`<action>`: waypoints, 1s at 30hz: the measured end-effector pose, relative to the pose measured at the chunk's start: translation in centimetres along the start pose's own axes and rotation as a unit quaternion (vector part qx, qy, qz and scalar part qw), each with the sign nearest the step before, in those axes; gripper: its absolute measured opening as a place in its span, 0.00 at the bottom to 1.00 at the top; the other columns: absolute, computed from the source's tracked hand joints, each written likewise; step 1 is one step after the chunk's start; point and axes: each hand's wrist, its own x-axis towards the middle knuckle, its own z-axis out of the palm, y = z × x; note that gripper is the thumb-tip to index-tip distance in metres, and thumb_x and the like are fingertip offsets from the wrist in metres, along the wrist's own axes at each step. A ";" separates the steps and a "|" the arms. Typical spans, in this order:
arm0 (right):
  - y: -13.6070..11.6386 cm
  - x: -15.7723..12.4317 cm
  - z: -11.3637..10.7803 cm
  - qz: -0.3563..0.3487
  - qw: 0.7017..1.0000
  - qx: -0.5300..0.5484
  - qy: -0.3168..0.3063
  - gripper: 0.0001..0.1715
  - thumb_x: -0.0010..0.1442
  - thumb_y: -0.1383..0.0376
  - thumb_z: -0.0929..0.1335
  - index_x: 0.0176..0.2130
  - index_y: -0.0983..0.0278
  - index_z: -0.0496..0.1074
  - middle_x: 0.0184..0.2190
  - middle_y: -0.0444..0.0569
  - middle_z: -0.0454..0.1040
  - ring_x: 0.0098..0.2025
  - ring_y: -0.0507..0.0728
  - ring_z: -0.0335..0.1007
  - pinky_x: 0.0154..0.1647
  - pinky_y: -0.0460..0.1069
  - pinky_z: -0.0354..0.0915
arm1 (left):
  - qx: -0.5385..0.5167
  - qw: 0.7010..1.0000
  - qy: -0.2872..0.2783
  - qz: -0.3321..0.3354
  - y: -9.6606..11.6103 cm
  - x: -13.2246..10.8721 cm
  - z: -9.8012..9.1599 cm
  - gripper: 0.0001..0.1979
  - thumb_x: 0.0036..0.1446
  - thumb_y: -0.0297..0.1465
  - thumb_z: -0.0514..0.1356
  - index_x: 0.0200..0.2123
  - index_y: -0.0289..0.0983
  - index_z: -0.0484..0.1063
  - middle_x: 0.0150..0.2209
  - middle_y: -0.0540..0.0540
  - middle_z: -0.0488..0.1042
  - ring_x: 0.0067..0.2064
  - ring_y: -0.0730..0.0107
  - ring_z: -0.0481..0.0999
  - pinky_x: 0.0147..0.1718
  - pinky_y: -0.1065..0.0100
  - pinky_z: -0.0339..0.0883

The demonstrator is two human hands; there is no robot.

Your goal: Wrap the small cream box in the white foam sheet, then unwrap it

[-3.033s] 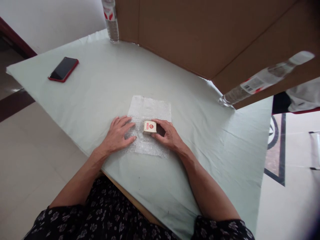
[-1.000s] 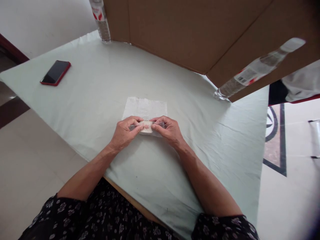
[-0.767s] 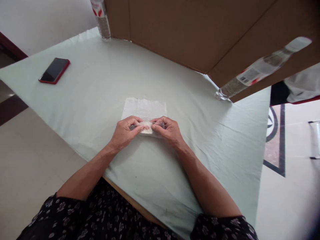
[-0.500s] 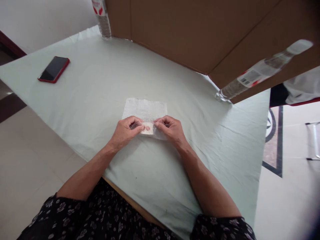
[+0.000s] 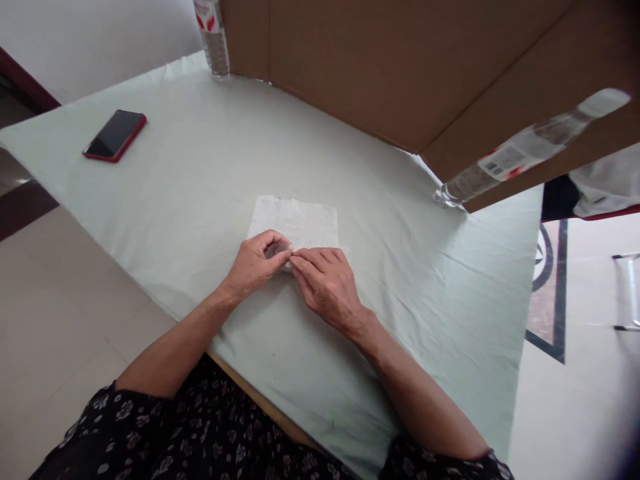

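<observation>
A thin white sheet [image 5: 300, 220], rough in texture, lies on the cloth-covered table with its far part spread flat. At its near edge my left hand [image 5: 253, 263] pinches a small pale block, now almost wholly hidden by my fingers. My right hand [image 5: 325, 280] lies over the block's right end, palm down, with its fingers closed and its fingertips touching those of the left. What exactly the right fingertips grip is hard to make out; the sheet's near edge is under them.
A phone in a red case [image 5: 115, 135] lies at the table's left. Behind stands a large brown cardboard panel [image 5: 340, 67]. One clear plastic bottle [image 5: 215, 43] is at its left end, another bottle [image 5: 520, 155] at its right. A pale green cloth [image 5: 400, 267] covers the table.
My right hand has moved left and turned palm down over the block, hiding its two reddish marks. My left hand keeps its pinch. The view has shifted slightly.
</observation>
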 end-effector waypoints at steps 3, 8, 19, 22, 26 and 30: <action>0.1 -0.1 0.3 0.002 0.999 -0.031 -0.022 0.14 0.69 0.69 0.62 0.48 0.61 0.74 0.45 0.51 0.80 0.44 0.60 0.71 0.44 0.56 0.60 | 0.002 1.000 -0.003 -0.006 0.0 0.0 -0.2 0.09 0.55 0.34 0.63 0.37 0.36 0.76 0.35 0.47 0.79 0.36 0.68 0.77 0.38 0.67 0.71; 0.0 -0.1 0.0 -0.006 0.997 -0.073 -0.034 0.13 0.69 0.69 0.62 0.50 0.63 0.72 0.46 0.50 0.79 0.45 0.60 0.68 0.44 0.54 0.58 | 0.020 1.000 -0.007 -0.007 0.1 -0.6 -1.6 0.20 0.53 0.34 0.63 0.50 0.35 0.74 0.47 0.42 0.79 0.50 0.61 0.77 0.53 0.61 0.68; -0.4 0.0 0.4 -0.007 0.991 -0.124 -0.048 0.15 0.68 0.67 0.63 0.53 0.61 0.70 0.47 0.50 0.76 0.46 0.59 0.63 0.46 0.54 0.54 | 0.192 0.979 0.020 -0.072 -0.4 -0.6 -3.9 0.22 0.56 0.36 0.58 0.52 0.35 0.73 0.24 0.54 0.67 0.26 0.72 0.66 0.30 0.68 0.60; -0.6 0.1 0.7 -0.010 0.988 -0.150 -0.044 0.14 0.68 0.67 0.64 0.53 0.60 0.70 0.47 0.50 0.75 0.46 0.59 0.62 0.46 0.55 0.53 | 0.236 0.969 0.010 -0.077 -0.7 -0.6 -3.8 0.22 0.57 0.35 0.58 0.54 0.35 0.72 0.26 0.53 0.70 0.28 0.70 0.68 0.33 0.67 0.60; -0.7 0.1 1.0 -0.006 0.984 -0.169 -0.048 0.14 0.68 0.67 0.64 0.53 0.59 0.70 0.48 0.50 0.75 0.46 0.59 0.61 0.46 0.55 0.52 | 0.286 0.955 0.010 -0.080 -0.7 -0.9 -3.7 0.24 0.58 0.36 0.57 0.57 0.34 0.71 0.29 0.50 0.73 0.29 0.67 0.69 0.34 0.65 0.61; -0.8 0.0 1.3 -0.004 0.983 -0.180 -0.039 0.14 0.67 0.68 0.65 0.52 0.59 0.70 0.47 0.50 0.75 0.46 0.59 0.61 0.46 0.55 0.52 | 0.303 0.948 0.041 -0.091 -0.4 -1.5 -4.3 0.26 0.58 0.41 0.57 0.56 0.34 0.72 0.38 0.44 0.77 0.32 0.65 0.72 0.38 0.64 0.65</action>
